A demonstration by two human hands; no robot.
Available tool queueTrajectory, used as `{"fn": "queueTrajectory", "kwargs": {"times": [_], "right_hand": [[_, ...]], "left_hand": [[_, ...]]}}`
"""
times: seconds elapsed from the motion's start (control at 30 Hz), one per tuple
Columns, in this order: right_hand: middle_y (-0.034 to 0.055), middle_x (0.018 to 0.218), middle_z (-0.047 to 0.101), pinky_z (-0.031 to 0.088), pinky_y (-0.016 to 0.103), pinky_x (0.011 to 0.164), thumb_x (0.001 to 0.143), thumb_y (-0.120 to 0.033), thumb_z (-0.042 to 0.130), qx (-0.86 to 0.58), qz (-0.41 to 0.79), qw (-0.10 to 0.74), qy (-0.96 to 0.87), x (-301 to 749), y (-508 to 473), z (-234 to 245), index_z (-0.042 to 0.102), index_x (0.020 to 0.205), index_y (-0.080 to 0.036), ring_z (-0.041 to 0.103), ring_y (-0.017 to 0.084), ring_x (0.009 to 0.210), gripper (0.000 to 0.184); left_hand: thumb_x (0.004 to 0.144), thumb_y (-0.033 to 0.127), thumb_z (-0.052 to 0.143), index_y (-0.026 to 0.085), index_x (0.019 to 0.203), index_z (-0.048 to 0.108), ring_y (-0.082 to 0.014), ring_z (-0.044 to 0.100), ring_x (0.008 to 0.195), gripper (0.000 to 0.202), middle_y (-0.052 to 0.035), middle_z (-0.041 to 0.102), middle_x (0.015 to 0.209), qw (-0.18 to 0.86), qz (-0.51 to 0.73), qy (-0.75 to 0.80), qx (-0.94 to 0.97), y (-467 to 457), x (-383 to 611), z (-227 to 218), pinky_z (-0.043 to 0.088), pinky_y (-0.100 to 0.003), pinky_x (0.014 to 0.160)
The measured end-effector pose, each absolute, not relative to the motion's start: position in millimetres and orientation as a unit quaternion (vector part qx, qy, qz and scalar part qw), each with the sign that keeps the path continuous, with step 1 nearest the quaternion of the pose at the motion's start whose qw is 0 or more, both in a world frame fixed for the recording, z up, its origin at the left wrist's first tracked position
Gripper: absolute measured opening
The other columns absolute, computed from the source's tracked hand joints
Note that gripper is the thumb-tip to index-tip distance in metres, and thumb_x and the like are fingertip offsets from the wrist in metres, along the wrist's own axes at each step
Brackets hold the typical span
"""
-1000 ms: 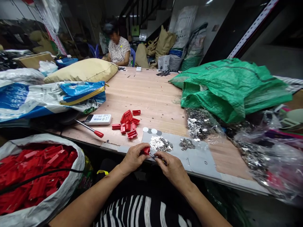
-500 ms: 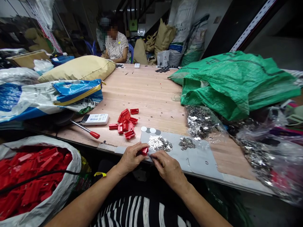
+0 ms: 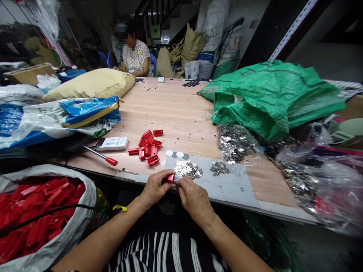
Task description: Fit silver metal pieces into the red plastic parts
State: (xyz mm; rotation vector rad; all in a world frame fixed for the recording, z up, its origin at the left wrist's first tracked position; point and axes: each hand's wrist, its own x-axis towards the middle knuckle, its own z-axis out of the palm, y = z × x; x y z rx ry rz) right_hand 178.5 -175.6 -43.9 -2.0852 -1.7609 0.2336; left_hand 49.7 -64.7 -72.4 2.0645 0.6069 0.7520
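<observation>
My left hand [image 3: 154, 189] is closed around a small red plastic housing [image 3: 170, 178] at the table's front edge. Against the housing's right end, my right hand [image 3: 195, 198] pinches a thin dark metal tool, mostly hidden by the fingers. Just beyond the hands lies a pile of shiny flat metal pieces [image 3: 188, 169] on a grey sheet [image 3: 210, 189]. A smaller heap of metal pieces [image 3: 219, 168] sits to its right. Several more red housings [image 3: 147, 145] are loosely piled on the wood, left of the sheet.
A sack of red housings [image 3: 42, 211] stands at lower left. On the table are a red-tipped metal lever [image 3: 103, 156], a white device [image 3: 112, 143], a green bag [image 3: 269, 98] and a plastic bag of metal pieces [image 3: 236, 143]. A person [image 3: 136, 58] sits across.
The view has shifted slightly. My right fingers are closer to the red housing, and less of the thin tool shows between them. My left hand keeps its hold.
</observation>
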Motion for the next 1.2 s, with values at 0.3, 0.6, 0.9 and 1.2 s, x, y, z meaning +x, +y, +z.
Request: {"fn": "queueTrajectory", "kwargs": {"times": [0.3, 0.6, 0.9, 1.2], "right_hand": [[0.0057, 0.093, 0.062, 0.048, 0.029, 0.076, 0.094, -0.023, 0.039, -0.66, 0.127, 0.405, -0.62, 198, -185, -34, 0.052, 0.106, -0.021, 0.06, 0.018, 0.084, 0.018], [-0.0057, 0.06, 0.053, 0.041, 0.024, 0.06, 0.097, -0.032, 0.035, -0.608, 0.298, 0.338, -0.654, 180, -174, -1, 0.036, 0.138, -0.024, 0.051, 0.013, 0.056, 0.042], [0.0017, 0.093, 0.066, 0.046, 0.024, 0.072, 0.095, -0.03, 0.042, -0.575, 0.264, 0.387, -0.671, 168, -159, 5, 0.053, 0.123, -0.027, 0.062, 0.015, 0.077, 0.03], [-0.0065, 0.051, 0.034, 0.029, 0.021, 0.043, 0.093, -0.05, 0.039, -0.565, 0.4, 0.505, -0.515, 165, -144, -10, 0.061, 0.101, -0.018, 0.033, 0.01, 0.045, 0.04]], "left_hand": [[0.073, 0.018, 0.07, 0.022, 0.099, 0.059, -0.0156, 0.06, 0.082, 0.029, -0.0011, 0.064, 0.09, 0.478, 0.361, 0.306, 0.74, -81, 40, -43, 0.047, -0.03, 0.08], [0.079, 0.026, 0.067, 0.017, 0.077, 0.056, -0.0155, 0.068, 0.086, 0.015, -0.0024, 0.071, 0.084, 0.866, 0.347, 0.24, 0.267, -91, 27, -9, 0.048, -0.029, 0.088], [0.085, 0.018, 0.06, 0.011, 0.085, 0.063, -0.0163, 0.07, 0.078, 0.007, -0.0068, 0.073, 0.083, 0.898, 0.34, 0.242, 0.138, -95, 15, -8, 0.052, -0.034, 0.089], [0.078, 0.026, 0.069, 0.017, 0.073, 0.053, -0.0185, 0.069, 0.087, 0.019, -0.0036, 0.071, 0.084, 0.821, 0.406, 0.279, 0.288, -95, 5, -5, 0.049, -0.036, 0.091]]}}
